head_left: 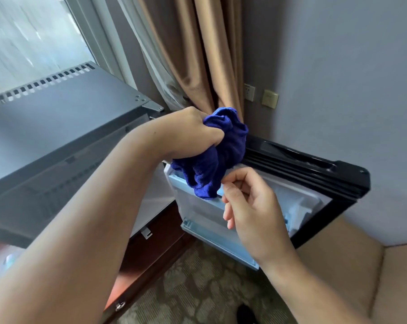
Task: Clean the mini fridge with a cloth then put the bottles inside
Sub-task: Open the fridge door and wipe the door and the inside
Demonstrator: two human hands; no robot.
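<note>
Beside the curtain [197,54], the fridge door [303,164] stands open. My left hand [193,129] grips the bunched cloth [223,146]; my right hand [251,206] pinches its hem. Recommend I refold it flat before wiping.

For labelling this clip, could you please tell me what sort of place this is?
Probably a hotel room: small dark mini fridge, long tan curtain by a window, patterned carpet.

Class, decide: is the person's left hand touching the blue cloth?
Touching. The head view shows the left hand with fingers curled round the bunched blue cloth.
</note>
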